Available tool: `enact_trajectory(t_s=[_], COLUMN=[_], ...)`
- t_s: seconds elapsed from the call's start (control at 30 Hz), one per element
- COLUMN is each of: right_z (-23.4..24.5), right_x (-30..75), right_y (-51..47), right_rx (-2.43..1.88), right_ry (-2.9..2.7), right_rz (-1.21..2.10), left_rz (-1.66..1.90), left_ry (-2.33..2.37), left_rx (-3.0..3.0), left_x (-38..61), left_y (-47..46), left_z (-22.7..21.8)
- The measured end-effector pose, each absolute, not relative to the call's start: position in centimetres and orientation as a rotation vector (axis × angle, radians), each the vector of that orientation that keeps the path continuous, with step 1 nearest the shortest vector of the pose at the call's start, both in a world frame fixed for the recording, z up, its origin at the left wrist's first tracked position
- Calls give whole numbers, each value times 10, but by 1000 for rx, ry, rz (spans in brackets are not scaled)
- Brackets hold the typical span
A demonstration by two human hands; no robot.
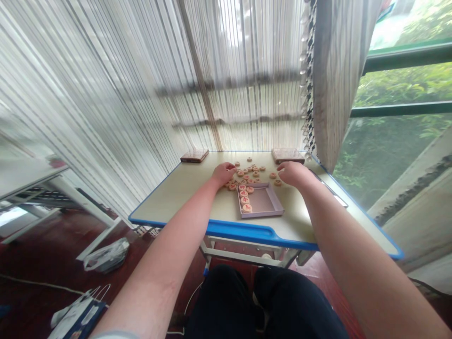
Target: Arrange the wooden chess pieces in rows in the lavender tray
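Observation:
Loose round wooden Chinese chess pieces [246,177] lie in a cluster on the table, some with red characters. At the cluster's left edge is my left hand [223,173], fingers curved and apart, right beside the pieces; whether it touches one is hard to make out. My right hand [292,172] reaches in from the right, its fingers bent and apart above the tabletop, close to two stray pieces [273,175]. Nearer to me sits a shallow open box [265,214]. Along its left side runs a column of red-marked pieces [245,200], with another piece [250,189] beside the top one.
The cream table [169,197] has a raised blue edge [243,230]. Flat brown boxes stand at the far left [195,156] and far right [287,156] corners. A dark-edged flat object [339,197] lies beyond my right forearm. String curtains [247,94] hang behind.

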State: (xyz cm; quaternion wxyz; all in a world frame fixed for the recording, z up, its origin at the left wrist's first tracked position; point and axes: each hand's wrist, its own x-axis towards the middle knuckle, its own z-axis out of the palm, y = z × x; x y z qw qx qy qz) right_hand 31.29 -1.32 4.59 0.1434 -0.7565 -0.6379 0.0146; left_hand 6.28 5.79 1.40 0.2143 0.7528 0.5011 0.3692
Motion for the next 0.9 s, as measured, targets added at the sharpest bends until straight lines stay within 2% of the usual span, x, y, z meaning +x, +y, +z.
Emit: enact_trajectory(t_s=[0.13,0.37,0.9], right_z=[39,28,28], right_x=[311,302,297], right_y=[-8,-4,-7], right_rx=[-2196,-2078,-1999], right_ry=[-1886,-1888,-1907], right_rz=[141,26,55], left_rz=[1000,1063,1041], left_ry=[1324,1291,1274], left_rx=[1935,1633,1662], left_x=[66,68,64], left_y=[58,51,58], left_z=[12,23,17])
